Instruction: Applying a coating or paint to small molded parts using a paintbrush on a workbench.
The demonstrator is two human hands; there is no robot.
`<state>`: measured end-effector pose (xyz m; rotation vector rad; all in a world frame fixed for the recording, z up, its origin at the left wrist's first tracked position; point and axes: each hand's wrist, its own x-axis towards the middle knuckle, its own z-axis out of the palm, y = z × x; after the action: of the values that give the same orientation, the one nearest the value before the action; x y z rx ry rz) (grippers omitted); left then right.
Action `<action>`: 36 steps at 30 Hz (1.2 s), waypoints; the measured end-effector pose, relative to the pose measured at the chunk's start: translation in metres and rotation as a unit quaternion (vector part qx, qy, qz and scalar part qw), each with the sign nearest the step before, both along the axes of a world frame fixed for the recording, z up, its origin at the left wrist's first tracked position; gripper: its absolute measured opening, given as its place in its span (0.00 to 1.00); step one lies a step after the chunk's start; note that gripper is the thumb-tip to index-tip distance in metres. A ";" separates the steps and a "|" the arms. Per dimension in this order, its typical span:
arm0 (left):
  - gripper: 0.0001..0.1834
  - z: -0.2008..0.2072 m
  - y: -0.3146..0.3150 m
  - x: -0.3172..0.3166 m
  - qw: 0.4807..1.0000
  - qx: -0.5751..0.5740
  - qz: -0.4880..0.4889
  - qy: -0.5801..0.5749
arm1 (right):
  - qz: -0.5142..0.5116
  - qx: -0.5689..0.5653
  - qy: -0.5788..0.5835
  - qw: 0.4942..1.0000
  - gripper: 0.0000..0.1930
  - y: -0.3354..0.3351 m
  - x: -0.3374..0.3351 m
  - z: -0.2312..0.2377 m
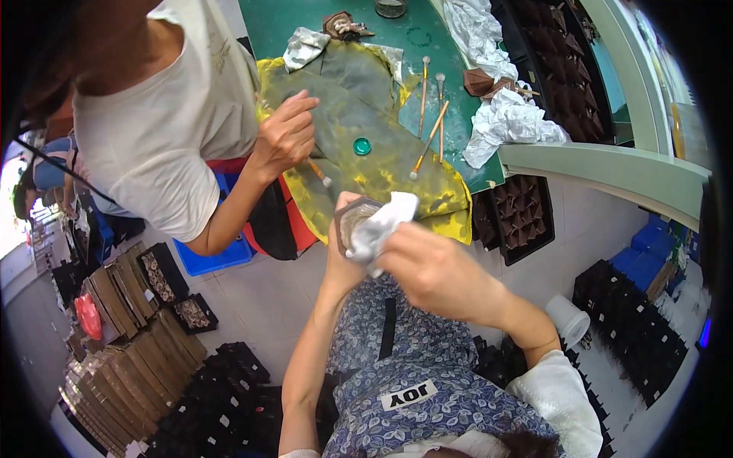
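Observation:
My left hand [341, 256] is wrapped round a brown, angular-edged piece [345, 221] with a paler hollow or face; its exact kind is not clear. Pinched in my right hand [435, 271] is a crumpled white cloth [385, 225], pressed against the face of that piece. The cloth hides part of it, and both cloth and right hand are a little blurred. The two hands meet above my lap, just off the near edge of a grey-stained yellow cloth [366, 99] on the table.
A co-worker's hand [289, 133] at the left holds a brush [317, 172]. Several brushes [429, 141] and a small green lid [362, 146] lie on the yellow cloth and green table [450, 76]. Crumpled white cloths [508, 126] lie right, near black trays of brown pieces [523, 217].

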<state>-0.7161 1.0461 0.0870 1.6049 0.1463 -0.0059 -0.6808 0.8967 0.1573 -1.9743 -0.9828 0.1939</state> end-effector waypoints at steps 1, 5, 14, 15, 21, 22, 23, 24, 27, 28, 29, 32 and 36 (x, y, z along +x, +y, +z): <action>0.18 -0.001 0.003 -0.002 1.000 0.019 0.003 -0.013 | -0.021 -0.030 -0.001 0.999 0.06 -0.004 0.002 0.002; 0.23 0.002 0.009 -0.013 0.999 -0.040 -0.011 -0.007 | -0.152 0.051 -0.001 0.987 0.10 0.001 0.010 0.015; 0.17 0.037 0.017 -0.041 0.997 -0.070 -0.014 -0.009 | -0.024 0.061 -0.008 0.998 0.06 0.043 -0.003 0.013; 0.17 0.040 0.020 -0.045 0.997 -0.069 -0.010 -0.013 | -0.019 0.063 -0.011 0.998 0.06 0.041 0.002 0.010; 0.23 0.038 0.024 -0.055 0.991 -0.116 -0.018 0.057 | -0.006 0.129 0.071 0.989 0.06 0.040 0.001 0.036; 0.26 0.045 0.023 -0.060 0.990 -0.134 -0.010 0.037 | 0.030 0.095 0.013 0.995 0.06 0.050 0.000 0.041; 0.28 0.047 0.027 -0.062 0.983 -0.168 -0.056 0.048 | 0.053 0.106 0.012 0.993 0.06 0.053 -0.001 0.046; 0.29 0.040 0.035 -0.073 0.989 -0.141 -0.040 0.026 | 0.037 0.091 0.057 0.993 0.06 0.060 -0.004 0.049; 0.28 0.060 0.057 -0.108 0.990 -0.071 0.112 -0.048 | 0.050 0.034 0.101 0.993 0.06 0.089 -0.011 0.040; 0.27 0.054 0.075 -0.123 0.990 -0.055 0.121 -0.050 | 0.012 0.017 0.062 0.998 0.06 0.096 -0.014 0.036; 0.26 0.063 0.095 -0.153 0.988 -0.021 0.139 -0.059 | 0.026 0.027 0.096 0.995 0.06 0.094 -0.017 0.044; 0.14 0.067 0.202 -0.240 0.856 0.039 0.506 -0.096 | 0.031 0.046 0.188 0.981 0.03 0.083 -0.007 0.039; 0.24 0.111 0.345 -0.490 0.502 0.421 0.755 0.041 | 0.130 0.066 0.244 0.959 0.03 0.111 -0.027 0.029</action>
<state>-1.2058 1.3907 0.1977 1.8415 1.8465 1.5884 -0.7082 1.0081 0.1866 -1.5595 -0.8934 0.7095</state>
